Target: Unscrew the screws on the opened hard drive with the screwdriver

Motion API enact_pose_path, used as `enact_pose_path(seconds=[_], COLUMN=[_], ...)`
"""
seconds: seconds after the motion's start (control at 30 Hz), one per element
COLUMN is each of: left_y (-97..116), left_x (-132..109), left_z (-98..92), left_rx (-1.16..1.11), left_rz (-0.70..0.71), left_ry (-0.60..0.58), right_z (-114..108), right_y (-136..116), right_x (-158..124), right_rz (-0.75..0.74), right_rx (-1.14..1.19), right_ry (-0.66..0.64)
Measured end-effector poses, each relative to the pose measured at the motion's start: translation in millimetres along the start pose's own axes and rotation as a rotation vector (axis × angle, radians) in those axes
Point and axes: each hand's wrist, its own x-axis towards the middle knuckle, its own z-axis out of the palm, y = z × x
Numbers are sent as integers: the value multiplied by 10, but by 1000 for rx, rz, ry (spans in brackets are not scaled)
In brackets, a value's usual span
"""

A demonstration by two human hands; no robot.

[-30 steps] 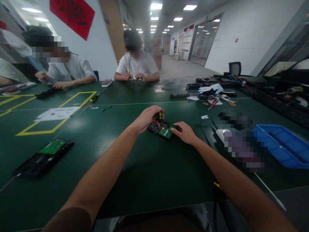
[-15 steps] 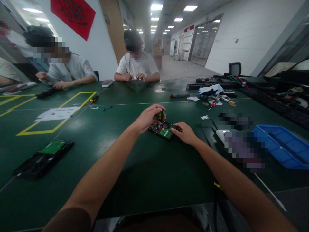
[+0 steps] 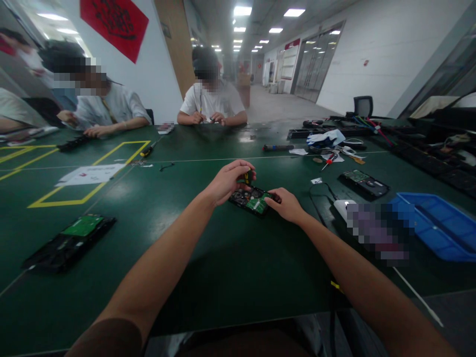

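A hard drive (image 3: 257, 204) with a green circuit board lies on the green table in front of me. My left hand (image 3: 233, 179) is closed around the black and yellow handle of a screwdriver (image 3: 247, 177), which stands upright over the drive's far left part. The screwdriver's tip is hidden by my fingers. At the drive's right end, my right hand (image 3: 284, 202) grips the edge, its thumb on the board's side.
To the left lies another drive in a black tray (image 3: 70, 243). On the right are a third drive (image 3: 363, 183), a blue bin (image 3: 439, 225), a white device with a cable (image 3: 341, 207) and a red screwdriver (image 3: 328, 159). Two people sit across the table (image 3: 178, 297).
Both hands keep their places on the screwdriver and the hard drive, with hardly any visible movement. The view has shifted very slightly.
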Motion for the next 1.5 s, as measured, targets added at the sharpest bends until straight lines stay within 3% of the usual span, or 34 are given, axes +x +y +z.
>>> enact_pose_path(seconds=[0.37,0.6,1.23,1.5], left_y=[-50,-37,-69,-44], left_x=[21,-12,17,25], left_z=[33,40,-13,-23], left_rx=[7,61,-16,48], left_rz=[30,66,-14,-4], left_ry=[48,3,-35,16], right_z=[31,24,24,7], right_y=[42,30,28,5], right_x=[3,9,2,-11], right_rz=[-17,-22,-8,-4], right_rx=[18,10,28,21], right_ry=[16,9,13,7])
